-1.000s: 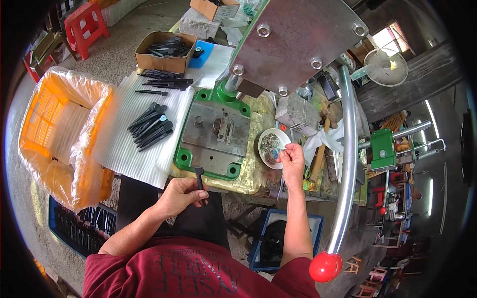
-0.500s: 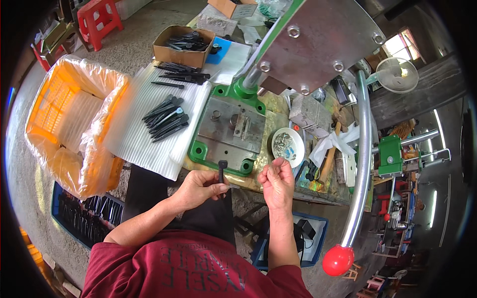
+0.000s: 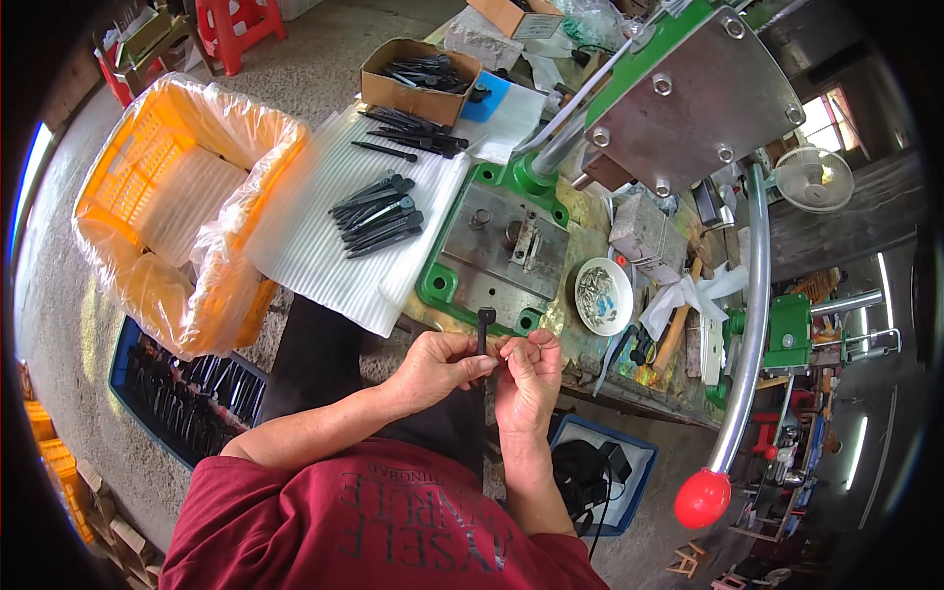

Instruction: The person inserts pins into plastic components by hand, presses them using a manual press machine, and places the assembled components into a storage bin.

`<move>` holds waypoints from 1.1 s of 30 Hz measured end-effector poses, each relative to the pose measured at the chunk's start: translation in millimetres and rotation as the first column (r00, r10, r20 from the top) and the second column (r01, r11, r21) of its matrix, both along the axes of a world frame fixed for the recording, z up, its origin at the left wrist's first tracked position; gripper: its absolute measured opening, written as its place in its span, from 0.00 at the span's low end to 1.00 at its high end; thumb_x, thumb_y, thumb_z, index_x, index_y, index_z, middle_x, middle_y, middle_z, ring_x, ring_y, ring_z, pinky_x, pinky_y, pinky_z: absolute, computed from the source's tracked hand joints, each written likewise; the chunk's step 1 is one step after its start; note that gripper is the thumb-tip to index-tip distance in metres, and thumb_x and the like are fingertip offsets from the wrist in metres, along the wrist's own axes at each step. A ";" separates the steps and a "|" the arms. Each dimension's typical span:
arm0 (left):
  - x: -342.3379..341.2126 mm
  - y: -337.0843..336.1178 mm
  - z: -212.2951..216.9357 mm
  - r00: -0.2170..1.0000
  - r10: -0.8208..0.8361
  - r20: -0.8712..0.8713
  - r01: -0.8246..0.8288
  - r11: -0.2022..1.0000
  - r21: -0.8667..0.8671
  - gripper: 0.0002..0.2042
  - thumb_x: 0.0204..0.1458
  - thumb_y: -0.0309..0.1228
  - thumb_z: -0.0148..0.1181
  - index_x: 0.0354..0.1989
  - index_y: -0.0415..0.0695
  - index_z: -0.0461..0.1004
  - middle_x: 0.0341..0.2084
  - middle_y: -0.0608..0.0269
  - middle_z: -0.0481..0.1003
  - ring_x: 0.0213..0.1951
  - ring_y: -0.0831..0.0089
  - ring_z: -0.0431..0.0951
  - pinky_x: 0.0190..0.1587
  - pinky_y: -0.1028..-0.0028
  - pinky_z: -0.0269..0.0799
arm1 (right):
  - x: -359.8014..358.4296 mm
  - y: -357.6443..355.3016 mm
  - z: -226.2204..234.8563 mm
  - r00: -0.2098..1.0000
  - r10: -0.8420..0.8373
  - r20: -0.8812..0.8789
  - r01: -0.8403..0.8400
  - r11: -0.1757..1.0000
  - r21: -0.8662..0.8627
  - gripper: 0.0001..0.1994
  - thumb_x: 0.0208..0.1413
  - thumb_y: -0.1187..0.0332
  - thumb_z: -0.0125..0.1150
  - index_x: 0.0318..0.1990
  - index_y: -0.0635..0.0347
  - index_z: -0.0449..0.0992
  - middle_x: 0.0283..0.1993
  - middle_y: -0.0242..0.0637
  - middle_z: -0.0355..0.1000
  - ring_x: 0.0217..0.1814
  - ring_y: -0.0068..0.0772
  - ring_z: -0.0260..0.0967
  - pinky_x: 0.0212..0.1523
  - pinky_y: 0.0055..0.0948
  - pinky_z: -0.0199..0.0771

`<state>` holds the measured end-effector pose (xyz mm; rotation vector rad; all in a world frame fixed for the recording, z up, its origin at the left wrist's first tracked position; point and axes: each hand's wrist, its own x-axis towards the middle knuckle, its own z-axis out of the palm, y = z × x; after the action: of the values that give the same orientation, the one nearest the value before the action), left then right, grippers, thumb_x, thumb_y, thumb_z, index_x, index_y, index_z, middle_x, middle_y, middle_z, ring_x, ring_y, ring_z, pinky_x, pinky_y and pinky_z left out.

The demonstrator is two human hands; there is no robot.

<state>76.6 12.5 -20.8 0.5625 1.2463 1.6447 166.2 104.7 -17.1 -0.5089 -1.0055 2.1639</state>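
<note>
My left hand [image 3: 438, 372] is closed on a slim black part with a squarish head [image 3: 486, 317], held upright with the head at the top. Beside it, my right hand [image 3: 528, 388] has thumb and fingers pinched together close to that part; whatever is between them is too small to name. Both hands are just in front of the green-framed hand press [image 3: 501, 251]. To the right of its base stands a white bowl [image 3: 584, 313] of small metal pieces [image 3: 596, 292]. Similar black parts [image 3: 379, 218] lie heaped on a white foam sheet [image 3: 295, 231] at the left.
A lined orange crate [image 3: 128, 162] stands at far left, above a blue tray [image 3: 128, 379] of black parts. A cardboard box [image 3: 413, 96] sits behind the foam. The press lever [image 3: 755, 295], with its red knob [image 3: 702, 499], reaches down at the right.
My right hand has come left to the black part in my left hand, and the gap between the hands has closed. The whole view has shifted a little, so the surroundings appear further right.
</note>
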 end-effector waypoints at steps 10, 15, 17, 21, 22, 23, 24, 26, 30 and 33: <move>5.5 -2.7 -3.6 0.999 0.054 0.003 -0.054 0.999 -0.009 0.08 0.48 0.31 0.52 0.31 0.38 0.70 0.19 0.72 0.68 0.21 0.87 0.64 0.23 0.85 0.63 | -6.2 -18.1 -8.4 0.987 -0.131 0.089 0.114 0.977 0.182 0.12 0.47 0.78 0.52 0.39 0.60 0.58 0.27 0.36 0.67 0.33 0.25 0.63 0.40 0.24 0.61; 5.1 -3.9 -5.2 0.997 0.060 0.039 -0.060 0.998 0.013 0.09 0.48 0.31 0.52 0.31 0.37 0.70 0.19 0.71 0.67 0.20 0.87 0.63 0.22 0.85 0.61 | -7.6 -23.4 -8.5 0.978 -0.186 0.091 0.153 0.945 0.288 0.11 0.47 0.79 0.51 0.38 0.61 0.59 0.28 0.37 0.67 0.32 0.23 0.63 0.39 0.22 0.62; 4.1 -5.0 -5.1 0.998 0.052 0.044 -0.053 0.998 0.020 0.09 0.48 0.31 0.52 0.30 0.37 0.70 0.18 0.71 0.67 0.20 0.86 0.63 0.22 0.85 0.61 | -7.6 -24.1 -8.4 0.973 -0.209 0.097 0.167 0.930 0.326 0.11 0.47 0.79 0.51 0.38 0.61 0.60 0.28 0.37 0.67 0.31 0.22 0.63 0.37 0.20 0.63; 1.5 -6.3 -3.0 0.998 0.024 0.061 -0.027 0.999 0.044 0.07 0.48 0.30 0.51 0.30 0.39 0.70 0.18 0.72 0.67 0.21 0.87 0.64 0.23 0.85 0.62 | -5.9 -24.1 -8.4 0.978 -0.183 0.099 0.149 0.948 0.281 0.11 0.47 0.79 0.50 0.39 0.60 0.60 0.28 0.37 0.67 0.31 0.22 0.63 0.35 0.20 0.64; 0.4 -6.2 -2.6 0.998 0.024 0.062 -0.027 0.999 0.044 0.07 0.48 0.30 0.51 0.30 0.39 0.70 0.18 0.72 0.67 0.21 0.87 0.64 0.23 0.85 0.62 | -5.6 -23.3 -9.2 0.981 -0.168 0.095 0.136 0.951 0.278 0.11 0.48 0.79 0.50 0.40 0.60 0.60 0.29 0.37 0.67 0.31 0.23 0.63 0.34 0.20 0.64; -1.1 -6.2 -1.8 1.000 0.013 0.021 -0.014 0.999 0.047 0.07 0.48 0.30 0.51 0.29 0.38 0.70 0.17 0.72 0.67 0.20 0.86 0.64 0.23 0.85 0.61 | -5.3 -22.5 -9.9 0.984 -0.152 0.092 0.122 0.954 0.275 0.12 0.48 0.79 0.50 0.40 0.60 0.61 0.29 0.38 0.67 0.31 0.23 0.63 0.33 0.20 0.65; -2.4 -6.2 -1.8 1.000 0.002 -0.020 -0.001 0.999 0.049 0.07 0.48 0.30 0.50 0.28 0.38 0.70 0.16 0.72 0.66 0.20 0.86 0.63 0.22 0.85 0.60 | -4.5 -21.3 -10.4 0.984 -0.152 0.092 0.122 0.954 0.275 0.12 0.48 0.79 0.50 0.40 0.60 0.61 0.29 0.38 0.67 0.31 0.23 0.63 0.33 0.20 0.65; -3.9 -6.7 -6.2 1.000 -0.004 -0.027 0.005 0.999 0.053 0.07 0.47 0.29 0.51 0.27 0.38 0.70 0.16 0.72 0.66 0.20 0.86 0.63 0.22 0.85 0.59 | -1.7 -19.0 -9.6 0.991 -0.094 0.094 0.063 0.955 0.290 0.12 0.48 0.78 0.50 0.42 0.61 0.61 0.30 0.38 0.67 0.31 0.23 0.64 0.33 0.20 0.65; -6.3 -8.4 -4.6 0.999 -0.047 -0.025 0.048 0.997 0.054 0.07 0.46 0.28 0.52 0.25 0.37 0.69 0.15 0.71 0.66 0.20 0.86 0.62 0.21 0.83 0.59 | 2.7 -10.6 -11.1 0.988 -0.079 0.129 0.024 0.923 0.384 0.11 0.48 0.77 0.50 0.41 0.61 0.63 0.31 0.38 0.68 0.33 0.23 0.64 0.35 0.20 0.64; -9.1 -9.6 -5.3 0.989 -0.062 -0.137 0.067 0.997 0.034 0.06 0.45 0.28 0.53 0.24 0.36 0.69 0.14 0.71 0.65 0.20 0.86 0.61 0.21 0.82 0.59 | 3.4 -3.3 0.2 0.967 -0.025 0.253 -0.093 0.891 0.444 0.06 0.48 0.76 0.52 0.35 0.63 0.67 0.32 0.35 0.67 0.34 0.22 0.63 0.37 0.20 0.63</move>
<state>67.5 2.9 -26.1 0.7423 1.2835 1.6005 169.7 101.4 -16.9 -0.5478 -1.6198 1.8304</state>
